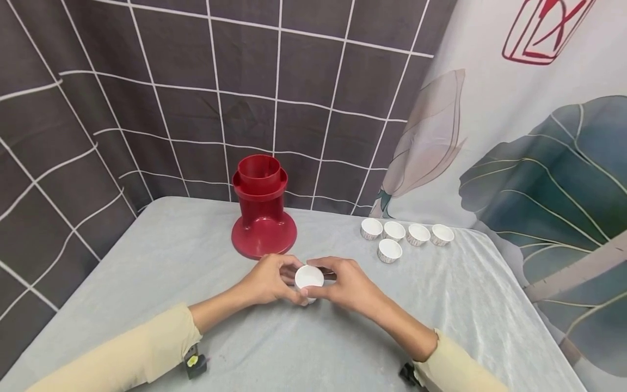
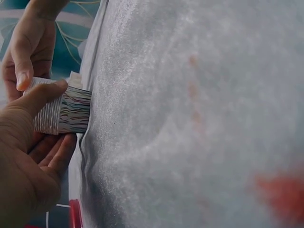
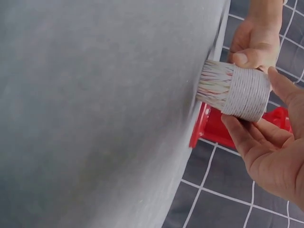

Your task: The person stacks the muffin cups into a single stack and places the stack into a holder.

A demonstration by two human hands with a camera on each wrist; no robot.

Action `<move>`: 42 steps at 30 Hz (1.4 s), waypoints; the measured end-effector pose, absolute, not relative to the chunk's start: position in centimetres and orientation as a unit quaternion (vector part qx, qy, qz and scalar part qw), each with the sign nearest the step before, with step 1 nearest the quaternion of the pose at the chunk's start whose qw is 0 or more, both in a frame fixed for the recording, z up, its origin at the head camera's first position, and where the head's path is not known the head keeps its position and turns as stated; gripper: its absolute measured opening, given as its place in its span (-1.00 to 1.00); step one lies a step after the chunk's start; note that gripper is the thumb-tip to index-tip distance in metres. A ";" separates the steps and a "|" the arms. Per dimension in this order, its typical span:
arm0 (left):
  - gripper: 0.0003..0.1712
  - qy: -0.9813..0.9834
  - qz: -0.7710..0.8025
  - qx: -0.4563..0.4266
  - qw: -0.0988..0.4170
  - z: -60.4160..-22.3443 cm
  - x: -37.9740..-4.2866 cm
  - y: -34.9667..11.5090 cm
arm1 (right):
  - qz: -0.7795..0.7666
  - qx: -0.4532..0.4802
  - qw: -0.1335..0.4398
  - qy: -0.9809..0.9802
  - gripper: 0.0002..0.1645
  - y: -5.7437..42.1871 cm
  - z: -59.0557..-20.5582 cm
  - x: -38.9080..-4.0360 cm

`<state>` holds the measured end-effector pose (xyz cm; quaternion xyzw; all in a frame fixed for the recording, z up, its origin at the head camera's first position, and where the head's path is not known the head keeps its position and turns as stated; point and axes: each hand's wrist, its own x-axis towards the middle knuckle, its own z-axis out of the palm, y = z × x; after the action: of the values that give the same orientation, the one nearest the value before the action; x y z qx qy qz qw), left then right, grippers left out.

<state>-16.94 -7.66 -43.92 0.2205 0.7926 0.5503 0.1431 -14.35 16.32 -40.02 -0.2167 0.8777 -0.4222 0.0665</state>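
"Head view is putting the action front and centre: a nested stack of white paper cups with streaky coloured sides (image 1: 309, 276) is standing upright between two bare hands, its base seemingly meeting the pale grey cloth-covered table (image 1: 235, 337)."

"And the grip?"

"Both sides are pinching! The left hand (image 1: 271, 279) is setting its thumb nearside and curling fingers behind; the right hand (image 1: 350, 286) is mirroring that, thumb crossing the front by the rim."

"How far along are we calling it?"

"Partway, I'm judging. Four loose white paper cups (image 1: 394, 231) are forming a row at the far right, and a fifth matching cup (image 1: 389, 251) is sitting just in front. Plenty more rims are showing in the stack (don't be asking me for a tally, they're packing far too tightly)."

"That glossy red plastic tiered stand with a round base (image 1: 262, 209)?"

"It's standing behind the left hand, apart from the stack. I'm not making out what its tube is holding, and both wrist views are cutting it off."

"What else is hiding?"

"Left wrist view: the thumb is covering part of the stack, and a red blur (image 2: 282, 192) is smearing the lower corner, too soft to name. Some fingertips are disappearing behind the cups, too."
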 end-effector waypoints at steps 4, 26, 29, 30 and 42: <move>-0.43 0.790 0.551 0.227 0.143 -43.9 -16.9 -7.7 | -0.448 -0.211 0.077 0.865 -0.20 16.9 -40.2 -14.5; -0.29 0.779 0.552 0.265 0.133 -43.8 -17.3 -7.9 | -0.443 -0.157 0.024 0.882 -0.31 20.1 -39.7 -15.8; -0.26 0.778 0.555 0.264 0.133 -43.7 -17.3 -7.9 | -0.441 -0.153 0.020 0.884 -0.31 20.3 -39.7 -15.8; -0.24 0.777 0.556 0.264 0.134 -43.6 -17.3 -7.9 | -0.440 -0.151 0.019 0.885 -0.31 20.3 -39.7 -15.8; -0.26 0.776 0.551 0.276 0.132 -43.2 -17.4 -7.8 | -0.436 -0.144 0.000 0.888 -0.34 20.8 -39.3 -15.9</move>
<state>-17.41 -7.76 -43.17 0.2765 0.7763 0.5509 0.1319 -15.88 20.77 -39.28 -0.1441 0.8883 -0.4360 -0.0002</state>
